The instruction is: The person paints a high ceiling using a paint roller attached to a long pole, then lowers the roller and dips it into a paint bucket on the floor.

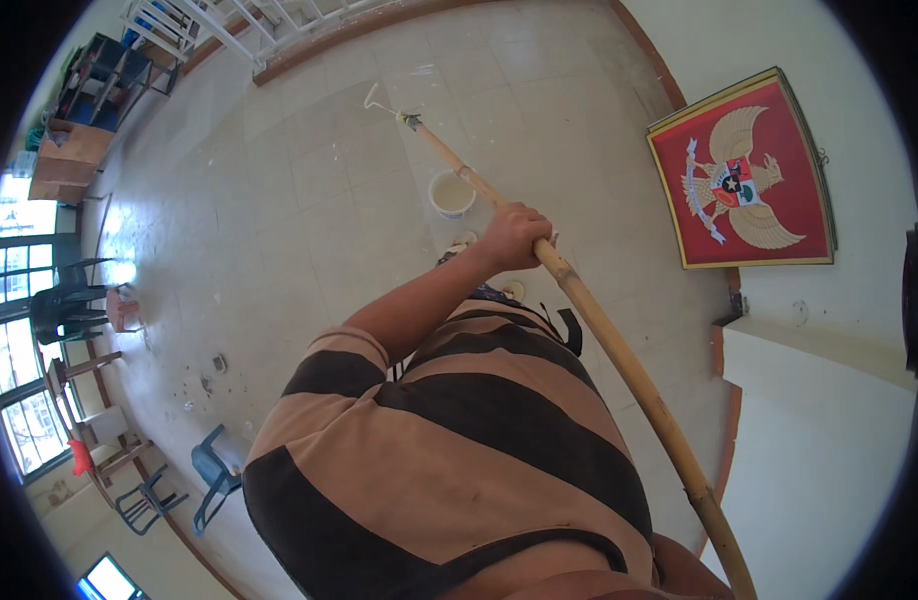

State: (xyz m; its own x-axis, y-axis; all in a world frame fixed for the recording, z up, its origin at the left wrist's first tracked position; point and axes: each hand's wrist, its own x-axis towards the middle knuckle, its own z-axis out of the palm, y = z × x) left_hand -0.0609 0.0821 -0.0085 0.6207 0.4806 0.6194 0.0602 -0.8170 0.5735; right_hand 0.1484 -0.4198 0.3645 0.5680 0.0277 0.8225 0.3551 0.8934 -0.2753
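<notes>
My left hand (517, 237) is closed around a long bamboo pole (619, 350), partway along it. The pole slants from the lower right corner up toward the far left. At its far end a bent, whitish roller frame (370, 98) is tied on with dark binding; whether a roller sleeve sits on it is too small to tell. Beneath the pole, just beyond my left hand, a white bucket (434, 208) with pale contents stands on the floor. Part of my right arm (684, 568) shows at the lower edge, but the hand itself is out of the picture.
Against the right wall leans a red framed panel (669, 210) with a gold bird emblem. Dark chairs (67, 305) and a table line the windows at left, with a blue-grey chair (213, 470) nearer. White railings (229, 35) stand at the far left; small debris (207, 383) dots the tiles.
</notes>
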